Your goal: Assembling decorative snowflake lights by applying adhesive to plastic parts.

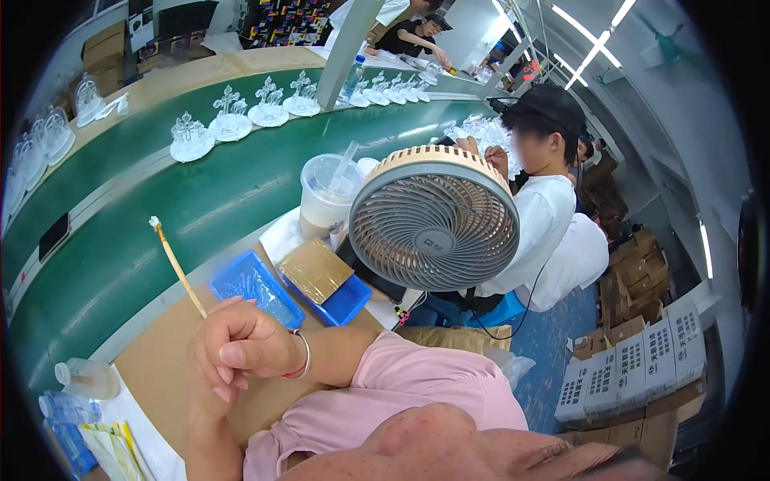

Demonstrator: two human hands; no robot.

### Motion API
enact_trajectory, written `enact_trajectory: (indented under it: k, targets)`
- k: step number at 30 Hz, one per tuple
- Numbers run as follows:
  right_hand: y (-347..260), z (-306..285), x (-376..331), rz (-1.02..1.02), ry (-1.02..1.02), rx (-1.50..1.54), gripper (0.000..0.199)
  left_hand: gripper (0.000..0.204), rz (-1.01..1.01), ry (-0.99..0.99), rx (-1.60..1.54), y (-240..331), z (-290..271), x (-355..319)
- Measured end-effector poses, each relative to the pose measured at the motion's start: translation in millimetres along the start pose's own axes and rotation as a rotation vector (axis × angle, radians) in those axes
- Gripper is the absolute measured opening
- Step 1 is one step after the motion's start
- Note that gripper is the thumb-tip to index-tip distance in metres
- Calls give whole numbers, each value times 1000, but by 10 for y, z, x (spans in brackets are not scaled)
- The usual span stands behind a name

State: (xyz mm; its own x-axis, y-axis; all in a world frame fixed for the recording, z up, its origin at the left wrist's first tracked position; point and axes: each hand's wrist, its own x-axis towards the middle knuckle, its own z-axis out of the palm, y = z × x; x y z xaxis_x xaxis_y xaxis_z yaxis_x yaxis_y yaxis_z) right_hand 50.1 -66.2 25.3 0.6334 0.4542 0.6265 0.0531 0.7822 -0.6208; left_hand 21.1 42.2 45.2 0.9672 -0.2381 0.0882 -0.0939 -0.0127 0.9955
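Note:
My right hand (253,341) reaches in from the right below a pink sleeve, with a metal bangle (305,353) and a red cord at the wrist. Its fingers are curled. A thin brush (178,268) with a tan handle and white tip slants up and left from behind this hand; its lower end is hidden. My left forearm (214,445) rises from the lower edge, and my left hand is mostly covered by the right, so its grip cannot be made out. Beyond the hands, a blue tray (255,287) holds small clear pieces. Brown cardboard (156,377) lies beneath them.
A grey fan (435,232) stands right of a lidded cup (329,195). A wrapped brown block (315,270) sits on another blue tray (346,305). Clear ornaments (230,120) line the green conveyor's (200,200) far side. Bottles (88,378) stand at left. A co-worker (541,192) works at right.

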Motion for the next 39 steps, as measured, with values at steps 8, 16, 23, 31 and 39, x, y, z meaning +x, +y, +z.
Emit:
enact_trajectory:
  k: [8, 16, 23, 31, 39]
  targets:
    - [46, -67, -8, -35, -19, -61, 22, 34, 265, 36, 38, -592, -7, 59]
    - [-54, 62, -13, -85, -25, -161, 16, 15, 457, 177, 426, -1357, -271, -40]
    - [-142, 108, -117, -83, -15, -108, 15, 22, 565, 150, 458, -539, 32, -29]
    - [-219, 287, -209, 92, -119, -237, 7, 12, 292, 44, 575, -536, -176, -480]
    - [-452, 199, -248, 103, -303, -378, 20, 23, -255, -17, 749, -846, -328, -1865]
